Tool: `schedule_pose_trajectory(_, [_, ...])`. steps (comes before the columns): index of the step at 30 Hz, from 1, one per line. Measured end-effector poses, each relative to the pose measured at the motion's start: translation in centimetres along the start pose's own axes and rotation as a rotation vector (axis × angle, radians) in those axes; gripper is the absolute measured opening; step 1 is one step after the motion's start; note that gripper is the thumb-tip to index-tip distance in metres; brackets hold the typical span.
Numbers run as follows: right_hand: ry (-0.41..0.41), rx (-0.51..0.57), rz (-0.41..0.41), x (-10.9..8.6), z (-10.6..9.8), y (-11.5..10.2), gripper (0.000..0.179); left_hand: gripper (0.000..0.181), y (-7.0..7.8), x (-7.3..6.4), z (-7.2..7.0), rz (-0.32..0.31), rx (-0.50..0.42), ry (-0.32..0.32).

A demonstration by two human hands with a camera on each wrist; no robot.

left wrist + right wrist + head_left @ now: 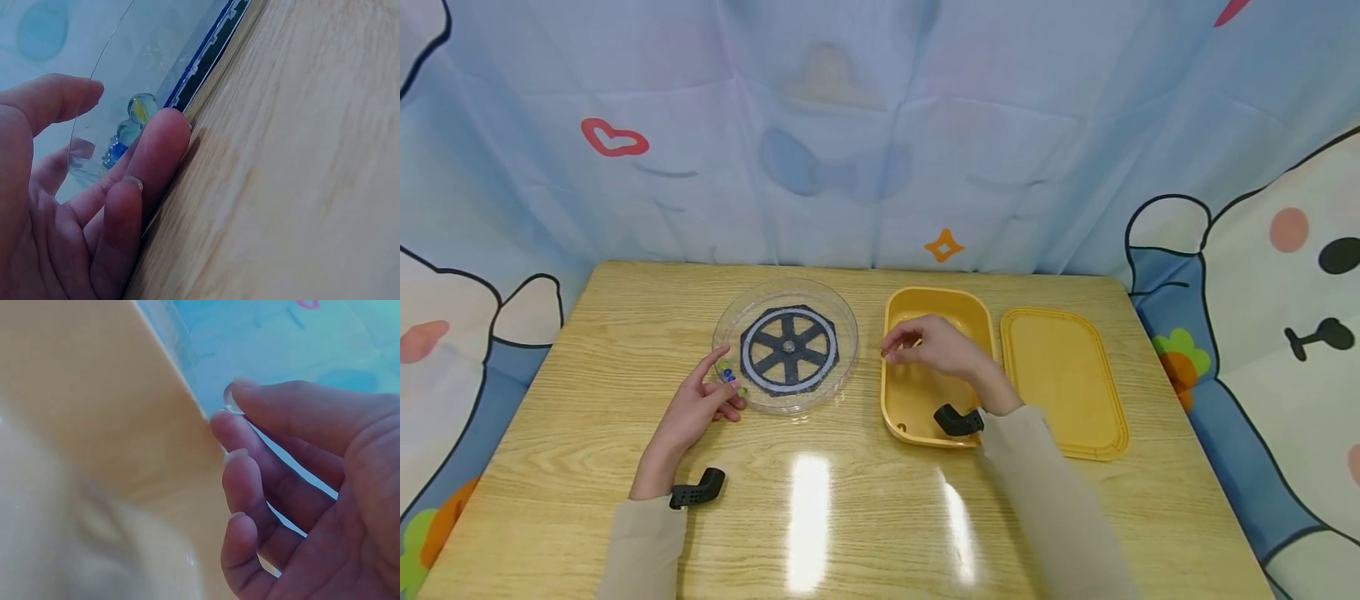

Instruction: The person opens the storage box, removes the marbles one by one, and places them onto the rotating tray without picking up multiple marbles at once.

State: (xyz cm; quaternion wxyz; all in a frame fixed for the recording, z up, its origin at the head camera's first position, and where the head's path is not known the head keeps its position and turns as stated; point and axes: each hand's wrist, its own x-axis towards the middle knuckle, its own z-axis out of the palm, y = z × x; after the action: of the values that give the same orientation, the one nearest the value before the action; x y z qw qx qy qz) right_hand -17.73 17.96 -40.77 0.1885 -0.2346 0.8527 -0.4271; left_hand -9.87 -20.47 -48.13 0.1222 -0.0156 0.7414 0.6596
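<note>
A clear round dish (847, 367) stands left of centre, with a dark wheel-shaped pattern (790, 351) showing in its middle. My left hand (696, 398) touches its left rim, thumb and fingers spread along the wall. Several glass marbles (140, 109), with yellow-green and blue in them, gather inside the dish beside those fingers. Over the left wall of a yellow tub (958, 297), my right hand (943, 346) pinches a tiny thing between thumb and forefinger. That thing looks like a clear marble (230, 400) in the right wrist view, mostly hidden by the fingertips.
Inside the tub's near left corner lies a small brownish round thing (901, 427). A flat yellow lid (1067, 387) lies on the wooden table (880, 533) right of the tub. Behind the table's far edge hangs a printed blue curtain (880, 150).
</note>
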Motion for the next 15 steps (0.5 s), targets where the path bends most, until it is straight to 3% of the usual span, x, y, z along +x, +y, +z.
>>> schedule_pose_trajectory(9, [0.044, -0.083, -0.080, 0.8, 1.5, -2.1, 0.007, 0.067, 0.1, -0.1, 0.0, -0.001, 0.010, 0.003])
schedule_pose_trajectory(15, [0.035, -0.035, -0.097, 1.8, 3.1, -3.6, 0.009, 0.067, 0.2, -0.1, 0.0, -0.002, 0.017, 0.006])
